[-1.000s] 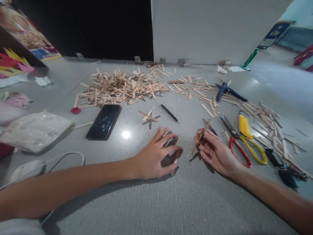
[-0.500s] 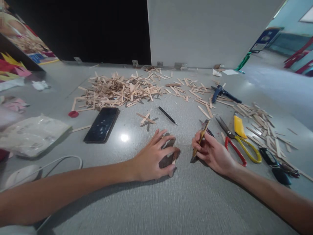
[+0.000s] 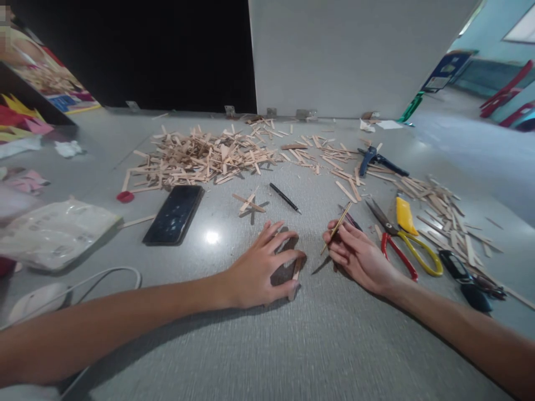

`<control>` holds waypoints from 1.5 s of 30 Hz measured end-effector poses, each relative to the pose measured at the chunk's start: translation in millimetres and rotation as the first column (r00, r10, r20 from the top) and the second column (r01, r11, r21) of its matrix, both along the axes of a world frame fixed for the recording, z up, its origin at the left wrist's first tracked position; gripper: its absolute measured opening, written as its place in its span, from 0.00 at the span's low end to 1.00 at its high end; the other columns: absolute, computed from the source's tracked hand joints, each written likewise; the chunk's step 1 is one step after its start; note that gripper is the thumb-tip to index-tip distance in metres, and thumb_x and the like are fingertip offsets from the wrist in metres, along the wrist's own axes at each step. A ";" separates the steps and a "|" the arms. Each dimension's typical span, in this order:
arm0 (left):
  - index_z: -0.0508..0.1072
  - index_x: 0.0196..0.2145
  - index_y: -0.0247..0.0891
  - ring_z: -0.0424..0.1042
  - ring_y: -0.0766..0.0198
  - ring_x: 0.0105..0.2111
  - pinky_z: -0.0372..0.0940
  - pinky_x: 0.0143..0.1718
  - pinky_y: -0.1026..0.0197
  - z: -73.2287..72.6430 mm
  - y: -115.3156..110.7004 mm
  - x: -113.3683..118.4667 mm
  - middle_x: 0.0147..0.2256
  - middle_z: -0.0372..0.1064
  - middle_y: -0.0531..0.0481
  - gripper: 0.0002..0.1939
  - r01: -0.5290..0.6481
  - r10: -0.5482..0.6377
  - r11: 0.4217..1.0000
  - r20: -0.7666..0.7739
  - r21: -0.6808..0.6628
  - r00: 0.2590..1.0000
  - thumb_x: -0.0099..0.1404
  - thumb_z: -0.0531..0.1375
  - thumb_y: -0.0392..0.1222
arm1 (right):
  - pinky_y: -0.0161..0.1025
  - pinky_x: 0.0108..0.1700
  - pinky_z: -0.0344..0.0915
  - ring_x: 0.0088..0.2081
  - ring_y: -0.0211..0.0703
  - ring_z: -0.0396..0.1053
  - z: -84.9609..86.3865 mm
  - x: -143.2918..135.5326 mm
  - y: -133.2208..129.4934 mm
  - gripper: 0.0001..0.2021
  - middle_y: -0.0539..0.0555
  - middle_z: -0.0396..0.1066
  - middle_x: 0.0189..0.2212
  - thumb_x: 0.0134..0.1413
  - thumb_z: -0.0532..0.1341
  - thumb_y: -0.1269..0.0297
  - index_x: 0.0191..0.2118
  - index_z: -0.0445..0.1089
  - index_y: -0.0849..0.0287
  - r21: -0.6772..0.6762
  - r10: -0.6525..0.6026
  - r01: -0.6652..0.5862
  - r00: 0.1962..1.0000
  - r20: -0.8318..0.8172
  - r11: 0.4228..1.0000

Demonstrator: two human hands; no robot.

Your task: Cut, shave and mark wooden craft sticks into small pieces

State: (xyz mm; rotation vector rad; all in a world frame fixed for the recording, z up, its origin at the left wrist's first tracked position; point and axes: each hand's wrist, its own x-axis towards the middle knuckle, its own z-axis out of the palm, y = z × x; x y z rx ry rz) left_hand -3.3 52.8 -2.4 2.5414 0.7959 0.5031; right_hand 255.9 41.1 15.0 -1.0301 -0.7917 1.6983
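My left hand (image 3: 267, 266) rests on the table with its fingers curved. Its thumb and forefinger grip a short wooden stick (image 3: 297, 269) by its ends, and the palm side is partly hidden. To the right, my right hand (image 3: 355, 250) pinches a thin, flat wooden stick (image 3: 336, 227) between thumb and fingers, tilted and seen nearly edge-on. Its lower end points towards the left hand, above its shadow on the table. Just beyond the left hand lie a few crossed wooden sticks (image 3: 249, 203) and a black pen (image 3: 285, 197).
A heap of wooden sticks (image 3: 200, 156) spreads along the back. Scissors (image 3: 390, 228), a yellow-handled tool (image 3: 405, 214) and blue pliers (image 3: 368, 160) lie at right. A phone (image 3: 174, 214), a plastic bag (image 3: 58, 231) and a white mouse (image 3: 39, 303) are at left. Upright panels (image 3: 334, 55) stand behind.
My right hand has turned the stick so its thin edge shows, and its lower end has shifted slightly left. The left hand keeps its hold. The view has shifted slightly.
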 end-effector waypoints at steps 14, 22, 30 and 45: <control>0.77 0.60 0.42 0.53 0.32 0.75 0.44 0.75 0.24 3.3 0.6 1.0 0.66 0.67 0.36 0.22 -0.006 0.006 1.000 -0.026 -0.022 1.000 0.73 0.66 0.53 | 0.28 0.22 0.71 0.20 0.29 0.61 -7.4 -5.7 -4.2 0.24 0.46 0.74 0.29 0.50 0.80 0.47 0.42 0.73 0.56 0.156 -0.015 -0.005 0.992 0.128 0.988; 0.77 0.61 0.41 0.51 0.31 0.75 0.45 0.75 0.24 2.6 0.6 0.3 0.67 0.65 0.36 0.23 -0.011 0.010 0.999 -0.034 -0.035 0.999 0.73 0.66 0.53 | 0.30 0.15 0.65 0.14 0.29 0.60 -1.4 -5.4 -8.4 0.27 0.44 0.74 0.25 0.55 0.75 0.40 0.43 0.69 0.56 0.133 0.097 -0.144 0.946 0.309 0.981; 0.77 0.61 0.43 0.53 0.33 0.75 0.46 0.75 0.25 2.3 1.1 -0.1 0.66 0.67 0.38 0.24 -0.014 0.014 1.000 -0.022 -0.026 1.000 0.72 0.67 0.53 | 0.32 0.21 0.74 0.20 0.33 0.69 -3.6 -5.0 -7.0 0.26 0.46 0.76 0.29 0.54 0.76 0.44 0.45 0.67 0.55 0.174 0.066 -0.125 0.947 0.313 0.977; 0.77 0.61 0.41 0.52 0.31 0.75 0.46 0.75 0.24 0.8 1.0 -0.2 0.67 0.66 0.37 0.24 -0.018 0.017 0.999 -0.027 -0.043 1.000 0.72 0.66 0.53 | 0.28 0.12 0.63 0.13 0.33 0.67 0.8 -9.8 -9.7 0.28 0.47 0.75 0.23 0.56 0.70 0.34 0.34 0.65 0.55 0.148 0.049 -0.119 0.912 0.407 0.982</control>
